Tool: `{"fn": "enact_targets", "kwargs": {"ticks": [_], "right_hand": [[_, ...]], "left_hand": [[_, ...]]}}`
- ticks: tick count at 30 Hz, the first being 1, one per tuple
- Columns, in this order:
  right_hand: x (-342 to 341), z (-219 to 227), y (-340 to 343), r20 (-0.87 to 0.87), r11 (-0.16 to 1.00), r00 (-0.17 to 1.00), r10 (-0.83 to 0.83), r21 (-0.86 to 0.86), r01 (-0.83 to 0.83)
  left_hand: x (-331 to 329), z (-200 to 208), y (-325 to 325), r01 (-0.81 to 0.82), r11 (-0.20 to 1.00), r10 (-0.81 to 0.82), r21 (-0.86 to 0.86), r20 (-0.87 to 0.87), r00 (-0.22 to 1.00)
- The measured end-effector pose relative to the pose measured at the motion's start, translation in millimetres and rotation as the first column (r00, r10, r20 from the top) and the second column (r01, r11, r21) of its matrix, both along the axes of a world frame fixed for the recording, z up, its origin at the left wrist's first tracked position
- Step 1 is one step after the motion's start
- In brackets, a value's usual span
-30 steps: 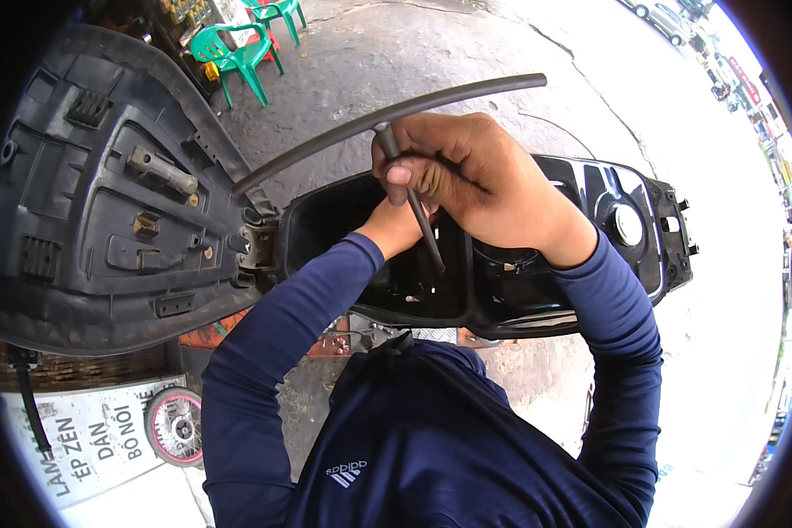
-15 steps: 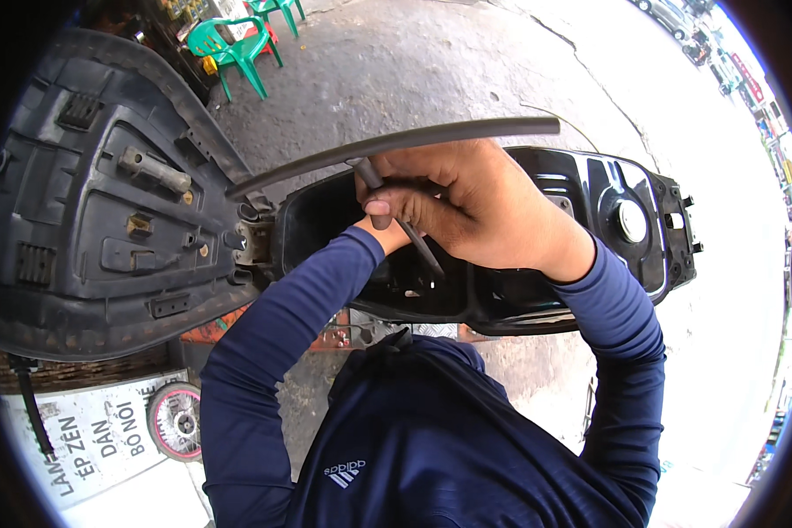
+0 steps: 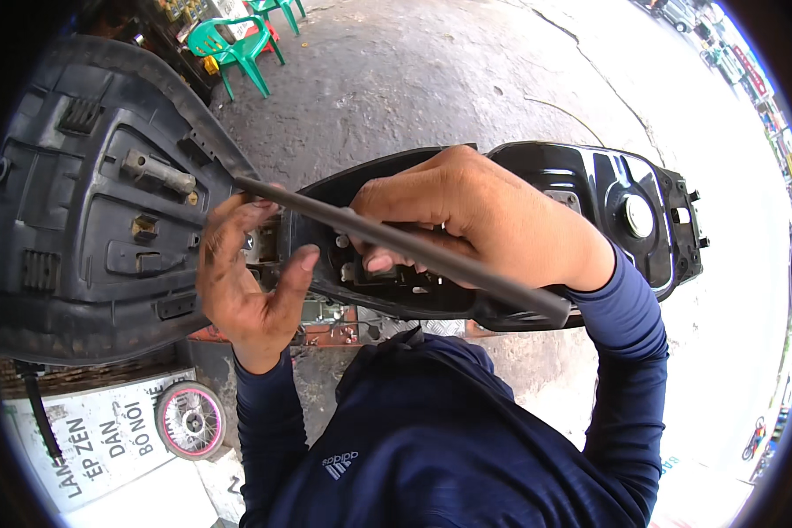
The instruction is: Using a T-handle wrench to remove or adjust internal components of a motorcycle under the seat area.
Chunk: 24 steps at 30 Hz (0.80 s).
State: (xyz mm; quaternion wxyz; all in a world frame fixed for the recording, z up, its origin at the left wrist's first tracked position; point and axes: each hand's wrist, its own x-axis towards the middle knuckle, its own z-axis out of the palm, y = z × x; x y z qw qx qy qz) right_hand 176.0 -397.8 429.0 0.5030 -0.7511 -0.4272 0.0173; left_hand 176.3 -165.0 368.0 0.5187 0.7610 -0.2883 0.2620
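A long dark rod, which looks like the bar of a T-handle wrench (image 3: pixel 405 241), slants across the opening of a black under-seat compartment (image 3: pixel 312 280). My right hand (image 3: pixel 480 216) is closed around the wrench's stem just beneath the bar; its fingertips are partly covered by the bar. At the bar's far left end is my left hand (image 3: pixel 253 295), its thumb spread away and its fingers stretched up to the tip, apparently touching it. The stem's lower end is hidden inside the compartment. Both hands have dark smudges.
A raised motorbike seat (image 3: pixel 79 264) shows its black underside at left. Right of the compartment lies the black fuel tank with a silver cap (image 3: pixel 638 216). A green chair (image 3: pixel 238 51) stands on the concrete beyond; a pink-rimmed wheel (image 3: pixel 191 421) lies at lower left.
My left hand has come up out of the compartment to the bar's left end, opening its fingers. The bar has turned, its right end swinging toward me.
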Motion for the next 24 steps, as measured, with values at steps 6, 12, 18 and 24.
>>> {"fn": "enact_targets", "kwargs": {"ticks": [6,12,18,24], "right_hand": [[-2,-5,10,0.078,0.988,0.986,-0.145,-0.036,0.149],[-17,-20,21,0.233,0.975,0.948,-0.218,0.011,0.222],[-40,-18,15,0.238,0.938,0.918,-0.317,-0.061,0.34],[-47,-26,45,0.012,0.774,0.893,-0.449,0.504,0.383]], "left_hand": [[23,29,-6,-0.093,0.931,-0.079,0.354,0.441,0.894],[28,26,4,-0.045,0.92,-0.121,0.39,0.391,0.913],[9,51,-4,0.048,0.834,-0.252,0.549,0.303,0.919],[-1,60,-13,-0.01,0.852,-0.16,0.524,0.279,0.947]]}}
